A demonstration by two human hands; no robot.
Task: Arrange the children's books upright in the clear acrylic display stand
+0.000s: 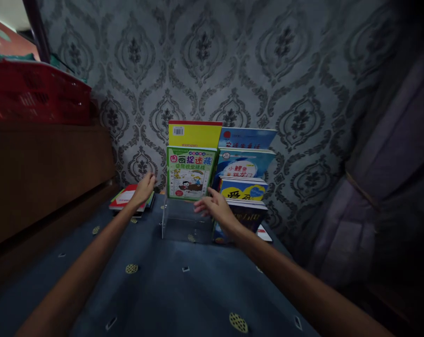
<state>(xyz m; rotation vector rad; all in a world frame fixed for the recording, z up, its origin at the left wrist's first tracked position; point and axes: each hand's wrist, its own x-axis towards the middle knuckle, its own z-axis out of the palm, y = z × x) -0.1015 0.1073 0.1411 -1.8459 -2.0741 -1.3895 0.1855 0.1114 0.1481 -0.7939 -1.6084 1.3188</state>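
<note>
My left hand [144,188] is raised over the right side of a stack of books [126,194], with its fingers loosely bent and nothing seen in them. In the middle stands a clear acrylic book stand [184,227]. Its left column holds a green picture book [191,173] with a yellow book [194,133] behind it. My right hand [214,206] is just in front of the stand, below the green book's lower right corner, fingers apart and empty. Whether it touches the stand I cannot tell. It partly hides a dark book [250,215] in the right column.
Behind the dark book rise a yellow-and-blue book [243,189] and blue books [247,164]. A small white-and-red item [264,234] lies right of the stand. A red basket [36,91] sits on a brown wooden ledge [47,173] at left. A tied curtain [366,187] hangs at right.
</note>
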